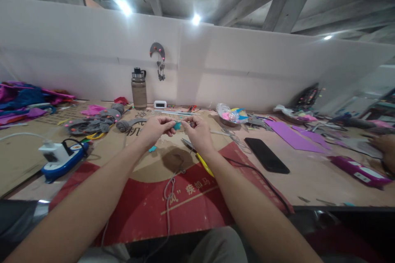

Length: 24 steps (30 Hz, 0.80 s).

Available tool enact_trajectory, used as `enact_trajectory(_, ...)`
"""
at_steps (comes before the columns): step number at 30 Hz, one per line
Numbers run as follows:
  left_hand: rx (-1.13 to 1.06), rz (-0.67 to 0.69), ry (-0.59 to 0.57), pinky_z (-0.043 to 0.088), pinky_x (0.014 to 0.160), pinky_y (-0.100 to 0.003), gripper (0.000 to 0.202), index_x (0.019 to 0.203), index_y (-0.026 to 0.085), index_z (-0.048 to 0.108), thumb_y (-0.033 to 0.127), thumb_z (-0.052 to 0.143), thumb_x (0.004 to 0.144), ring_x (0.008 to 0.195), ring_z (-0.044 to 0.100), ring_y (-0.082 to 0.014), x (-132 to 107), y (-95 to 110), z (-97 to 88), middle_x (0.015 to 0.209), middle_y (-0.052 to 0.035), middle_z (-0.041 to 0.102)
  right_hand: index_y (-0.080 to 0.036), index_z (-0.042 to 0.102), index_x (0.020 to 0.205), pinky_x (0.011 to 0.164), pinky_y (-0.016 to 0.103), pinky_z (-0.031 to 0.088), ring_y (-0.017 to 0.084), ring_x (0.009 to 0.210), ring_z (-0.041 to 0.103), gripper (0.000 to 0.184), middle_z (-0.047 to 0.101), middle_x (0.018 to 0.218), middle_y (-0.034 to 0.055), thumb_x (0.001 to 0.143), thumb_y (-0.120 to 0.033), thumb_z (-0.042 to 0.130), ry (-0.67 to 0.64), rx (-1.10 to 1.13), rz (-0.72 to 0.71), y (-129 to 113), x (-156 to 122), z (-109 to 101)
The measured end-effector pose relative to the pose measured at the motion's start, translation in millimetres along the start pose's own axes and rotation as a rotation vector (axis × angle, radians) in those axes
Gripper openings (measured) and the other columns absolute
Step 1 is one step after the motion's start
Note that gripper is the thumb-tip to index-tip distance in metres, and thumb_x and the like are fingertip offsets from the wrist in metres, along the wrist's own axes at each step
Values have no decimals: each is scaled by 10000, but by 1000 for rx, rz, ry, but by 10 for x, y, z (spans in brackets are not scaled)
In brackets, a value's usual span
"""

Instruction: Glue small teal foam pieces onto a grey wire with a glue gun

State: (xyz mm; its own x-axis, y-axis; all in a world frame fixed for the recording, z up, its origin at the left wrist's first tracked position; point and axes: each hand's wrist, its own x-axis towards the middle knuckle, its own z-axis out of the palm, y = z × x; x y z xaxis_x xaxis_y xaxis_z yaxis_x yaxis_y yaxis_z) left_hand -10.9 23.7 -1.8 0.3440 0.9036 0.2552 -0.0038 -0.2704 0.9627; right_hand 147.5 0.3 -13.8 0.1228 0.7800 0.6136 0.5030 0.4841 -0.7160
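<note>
Between the fingertips of both hands is a small teal piece (pixel 177 125), which looks like cut felt. My left hand (pixel 159 128) pinches its left side, and my right hand (pixel 197 130) pinches the right side. Another teal flower-like cutout (pixel 152 148) lies on the cardboard below my left hand. Scissors with yellow handles (pixel 204 165) rest under my right wrist, partly hidden by it. A loose grey yarn strand (pixel 168 191) runs down over the red printed cardboard (pixel 138 209) towards the table's front edge.
Left stand a blue power strip (pixel 63 164), grey felt pieces (pixel 92 123) and a water bottle (pixel 139 90). Rightward lie a black phone (pixel 267 155), purple sheets (pixel 293 135), a bowl of scraps (pixel 231 117) and a magenta case (pixel 359 171). Another person's hand (pixel 385 148) shows at far right.
</note>
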Motion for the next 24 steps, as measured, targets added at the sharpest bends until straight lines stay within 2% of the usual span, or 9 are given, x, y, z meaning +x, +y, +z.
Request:
enact_trajectory(8,-87,-17,26,447,522,-232,191,794,98,640,245,655,673,530,560,-111,-24,51,22,585,-40,626,-174,621,771,592,240,340,117,610,416,199,483,632,-12,754,-350,530,7,-6,-13,-11,-11,-2)
enact_trajectory(16,17,34,34,409,479,-210,184,775,121,642,287,641,696,481,516,-87,7,-32,-1,565,-19,604,-176,614,772,609,244,337,116,627,419,166,495,669,-8,760,-324,541,1,-46,-55,-47,-32,-1)
enact_trajectory(24,41,50,72,377,438,-190,158,744,131,600,279,631,698,453,502,-80,4,-24,7,516,9,568,-180,612,775,611,247,344,123,640,431,174,521,701,5,770,-331,527,-4,-57,-96,-11,-28,26)
